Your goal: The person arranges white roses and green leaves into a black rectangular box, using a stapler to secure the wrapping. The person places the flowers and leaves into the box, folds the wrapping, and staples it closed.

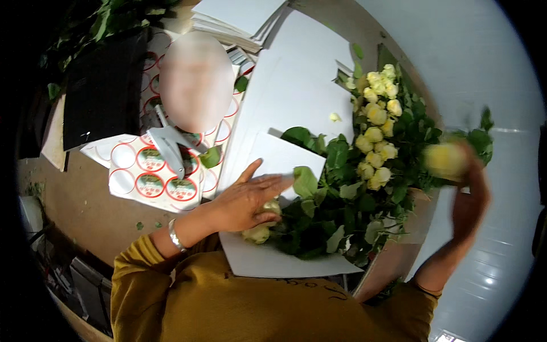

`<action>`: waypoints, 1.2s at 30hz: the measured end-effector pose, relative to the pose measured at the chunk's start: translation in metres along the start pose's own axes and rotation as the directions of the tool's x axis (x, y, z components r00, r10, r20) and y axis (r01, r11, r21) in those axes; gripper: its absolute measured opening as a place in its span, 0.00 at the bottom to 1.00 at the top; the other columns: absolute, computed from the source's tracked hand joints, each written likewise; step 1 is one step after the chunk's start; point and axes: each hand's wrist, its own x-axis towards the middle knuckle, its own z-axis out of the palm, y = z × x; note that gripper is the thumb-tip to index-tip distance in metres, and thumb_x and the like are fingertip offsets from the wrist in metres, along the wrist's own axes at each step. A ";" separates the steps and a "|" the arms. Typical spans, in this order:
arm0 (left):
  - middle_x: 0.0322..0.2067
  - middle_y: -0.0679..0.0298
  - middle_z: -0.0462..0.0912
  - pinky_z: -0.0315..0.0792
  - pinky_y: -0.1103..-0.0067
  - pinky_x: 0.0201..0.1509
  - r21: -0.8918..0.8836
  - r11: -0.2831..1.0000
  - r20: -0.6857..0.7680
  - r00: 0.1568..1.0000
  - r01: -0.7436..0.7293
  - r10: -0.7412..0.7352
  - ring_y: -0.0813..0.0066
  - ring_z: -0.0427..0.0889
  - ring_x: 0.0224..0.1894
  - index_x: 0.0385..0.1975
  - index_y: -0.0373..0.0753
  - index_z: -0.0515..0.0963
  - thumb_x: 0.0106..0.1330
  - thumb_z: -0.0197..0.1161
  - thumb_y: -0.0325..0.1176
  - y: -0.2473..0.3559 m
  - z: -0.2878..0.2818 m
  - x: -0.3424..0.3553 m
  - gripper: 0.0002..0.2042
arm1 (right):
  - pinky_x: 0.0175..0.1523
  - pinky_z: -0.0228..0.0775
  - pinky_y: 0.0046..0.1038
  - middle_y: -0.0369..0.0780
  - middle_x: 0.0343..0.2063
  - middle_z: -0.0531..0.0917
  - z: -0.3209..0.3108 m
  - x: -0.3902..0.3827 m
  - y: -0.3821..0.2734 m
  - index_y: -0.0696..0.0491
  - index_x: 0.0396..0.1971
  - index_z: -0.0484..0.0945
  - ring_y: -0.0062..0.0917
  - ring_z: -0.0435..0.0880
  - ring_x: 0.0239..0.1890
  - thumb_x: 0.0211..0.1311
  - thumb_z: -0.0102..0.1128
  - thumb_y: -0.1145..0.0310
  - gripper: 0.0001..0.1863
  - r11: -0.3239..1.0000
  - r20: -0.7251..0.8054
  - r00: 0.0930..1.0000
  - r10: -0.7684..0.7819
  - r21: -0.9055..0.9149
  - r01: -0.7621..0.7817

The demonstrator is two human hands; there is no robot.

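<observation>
My left hand [246, 202], with a silver bracelet at the wrist, reaches over a small white card [296, 152] on the white board. Its fingers are stretched and apart, the tips close to a green leaf [305, 182]. Under the palm and thumb pale yellow roses [257, 232] show in part. Off to the right, my raised right hand [474, 194] holds a yellow rose [445, 159] with leaves; both are smeared by motion. Between the hands lies a row of pale yellow roses [374, 134] with dense green leaves and stems.
A white stapler-like tool [168, 149] lies on sheets of round red-edged stickers [126, 182] at the left. Stacked white sheets [236, 17] sit at the back, near a black panel [105, 94]. The large white board [296, 74] spans the table. A pale glossy surface [484, 74] borders the right.
</observation>
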 end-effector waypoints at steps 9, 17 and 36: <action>0.64 0.50 0.54 0.43 0.65 0.71 -0.139 0.990 -0.105 0.993 0.036 -0.051 0.58 0.54 0.66 0.66 0.36 0.37 0.48 0.71 0.37 0.003 -0.009 0.006 0.52 | 0.39 0.72 0.34 0.47 0.35 0.79 0.191 -0.066 -0.108 0.57 0.42 0.73 0.41 0.80 0.35 0.53 0.61 0.73 0.15 0.638 0.439 0.848 -0.296 0.752 -0.166; 0.48 0.57 0.74 0.44 0.61 0.69 -0.088 0.995 0.006 0.999 0.051 -0.051 0.60 0.69 0.55 0.63 0.40 0.55 0.48 0.70 0.36 0.008 -0.017 0.011 0.41 | 0.44 0.72 0.26 0.43 0.39 0.80 0.166 -0.024 -0.044 0.57 0.45 0.76 0.28 0.80 0.40 0.59 0.57 0.72 0.13 0.708 0.496 0.851 -0.171 0.662 -0.244; 0.45 0.67 0.79 0.44 0.61 0.69 -0.035 0.975 0.023 0.975 0.220 -0.220 0.66 0.71 0.55 0.42 0.46 0.78 0.52 0.67 0.29 0.023 -0.013 0.028 0.16 | 0.52 0.71 0.35 0.43 0.48 0.76 0.208 0.068 0.177 0.54 0.53 0.69 0.34 0.76 0.49 0.54 0.65 0.64 0.27 0.704 0.162 0.810 0.564 0.418 -0.574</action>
